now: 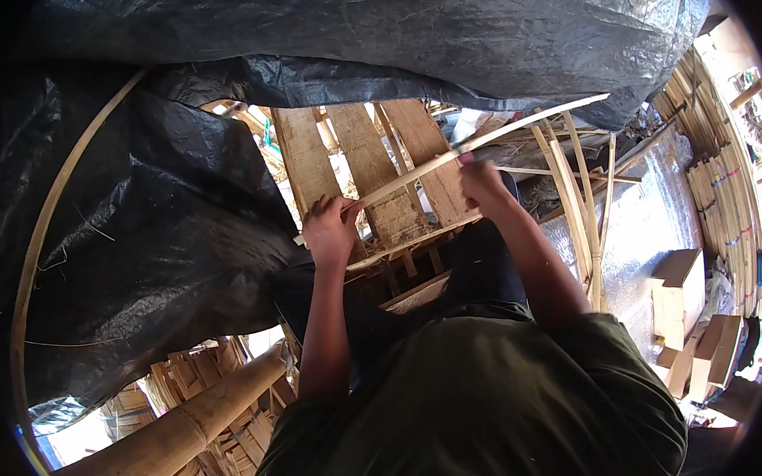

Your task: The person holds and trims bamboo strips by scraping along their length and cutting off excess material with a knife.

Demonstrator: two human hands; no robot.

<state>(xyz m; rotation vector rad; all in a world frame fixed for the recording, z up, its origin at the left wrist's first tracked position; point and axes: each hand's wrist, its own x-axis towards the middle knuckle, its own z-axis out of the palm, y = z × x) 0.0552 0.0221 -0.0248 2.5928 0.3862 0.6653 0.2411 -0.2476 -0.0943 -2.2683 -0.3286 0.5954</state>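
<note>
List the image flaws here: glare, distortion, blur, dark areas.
Head view, the only one: round lens edge with blacked-out corners; bundled strips at right seem bowed, probably by the lens; harsh glare whitens the silvery sheet; patchy sheen on the black tarp, whose left folds sink into darkness; right hand slightly soft, its tool too unclear to identify.

Long, thin, pale strip, slanting above spaced wooden planks.

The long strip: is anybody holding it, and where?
Yes. The left hand holds the strip near its lower end. Whether the right hand grips it too, I can't tell.
</note>
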